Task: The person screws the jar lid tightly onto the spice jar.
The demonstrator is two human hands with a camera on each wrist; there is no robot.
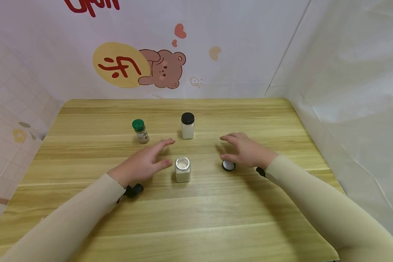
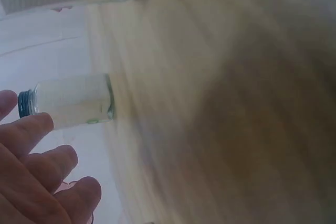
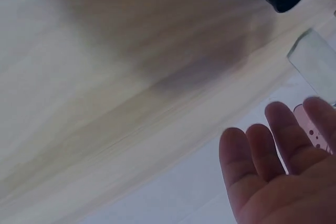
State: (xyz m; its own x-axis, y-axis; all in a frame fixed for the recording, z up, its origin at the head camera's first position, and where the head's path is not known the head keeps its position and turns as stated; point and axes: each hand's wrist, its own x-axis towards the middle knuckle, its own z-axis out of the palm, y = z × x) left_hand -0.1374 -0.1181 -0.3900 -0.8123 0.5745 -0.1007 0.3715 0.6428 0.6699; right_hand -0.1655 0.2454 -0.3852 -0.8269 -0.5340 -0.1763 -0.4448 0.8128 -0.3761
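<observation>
An uncapped square glass jar of pale powder stands on the table, its mouth facing up. My left hand hovers just left of it, thumb and fingers spread and holding nothing. A black lid lies with its white inner side up, to the jar's right. Over and beside that lid is my right hand, its fingers extended and nothing between them. Behind the jar stands a second jar with a black cap on. The left wrist view shows this capped jar beyond my fingertips.
A small shaker bottle with a green cap stands at the back left of the wooden table. White printed sheeting hangs behind the table's far edge and along both sides.
</observation>
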